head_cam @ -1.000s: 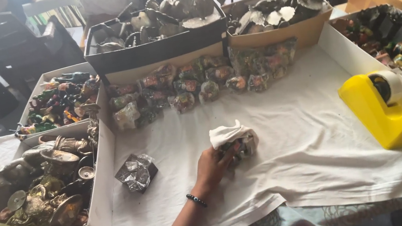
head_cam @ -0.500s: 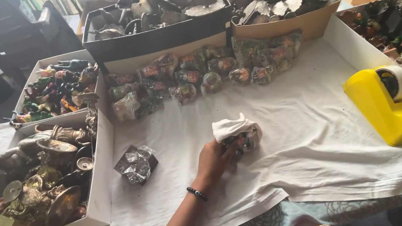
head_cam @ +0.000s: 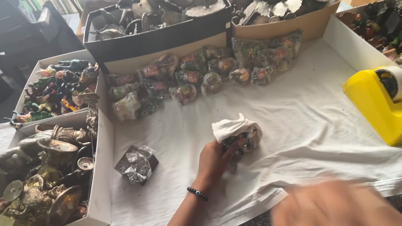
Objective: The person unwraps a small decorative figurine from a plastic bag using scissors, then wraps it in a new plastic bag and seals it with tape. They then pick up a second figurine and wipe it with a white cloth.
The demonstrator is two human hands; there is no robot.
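Bare left forearm, dark beaded bracelet (head_cam: 197, 193) with one pale bead, no sleeves

The light is soft daylight and it is quite bright, coming mostly from 12 o'clock, behind the boxes. The white cloth (head_cam: 287, 115) is evenly lit, a little washed out near the middle, with only weak shadows in its folds. My left hand (head_cam: 215, 160) is sharp enough and throws a small soft shadow under it. My right hand (head_cam: 329, 211), at 5 o'clock, is a strong motion blur with no clear fingers. The yellow tape dispenser (head_cam: 388, 105) has mild glare on top. At 10 o'clock the corner is dark. The box edges bend slightly near the borders.
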